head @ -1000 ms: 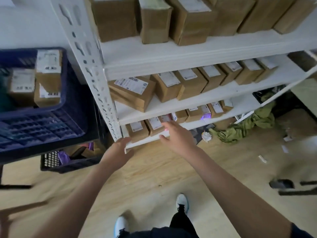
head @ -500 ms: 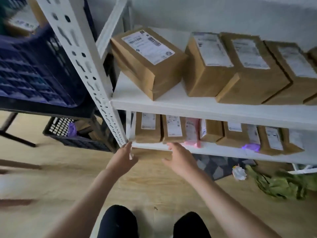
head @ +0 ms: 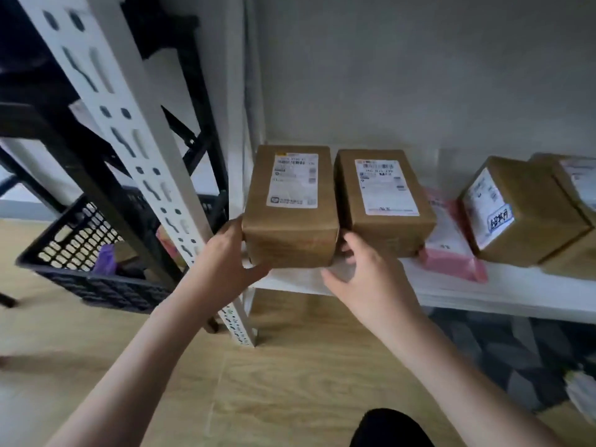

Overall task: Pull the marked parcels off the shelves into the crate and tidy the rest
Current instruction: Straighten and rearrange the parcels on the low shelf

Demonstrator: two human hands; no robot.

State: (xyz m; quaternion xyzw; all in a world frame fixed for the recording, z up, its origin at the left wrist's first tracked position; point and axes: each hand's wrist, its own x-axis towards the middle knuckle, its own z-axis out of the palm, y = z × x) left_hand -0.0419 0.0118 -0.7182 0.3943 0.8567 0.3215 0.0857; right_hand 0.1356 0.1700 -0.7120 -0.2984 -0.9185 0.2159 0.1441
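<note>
On the lowest white shelf (head: pixel 503 296) stands a row of brown parcels with white labels. My left hand (head: pixel 225 262) grips the leftmost parcel (head: pixel 290 243) at its left lower edge, thumb under the front. My right hand (head: pixel 364 279) holds the same parcel's right lower corner, fingers reaching into the gap beside the second parcel (head: pixel 383 195). A pink mailer bag (head: pixel 451 256) lies right of that, then a tilted brown box (head: pixel 519 217) with a handwritten sticker. A black plastic crate (head: pixel 80 256) sits on the floor at the left.
The white perforated shelf post (head: pixel 154 175) stands between the crate and the parcels, with a black frame (head: pixel 64 130) behind it. The crate holds a purple item (head: pixel 104 259). A grey patterned mat (head: pixel 516 356) lies under the shelf on the wooden floor.
The view has dropped close to the lowest shelf. Both hands have moved from the shelf's front edge onto the leftmost parcel.
</note>
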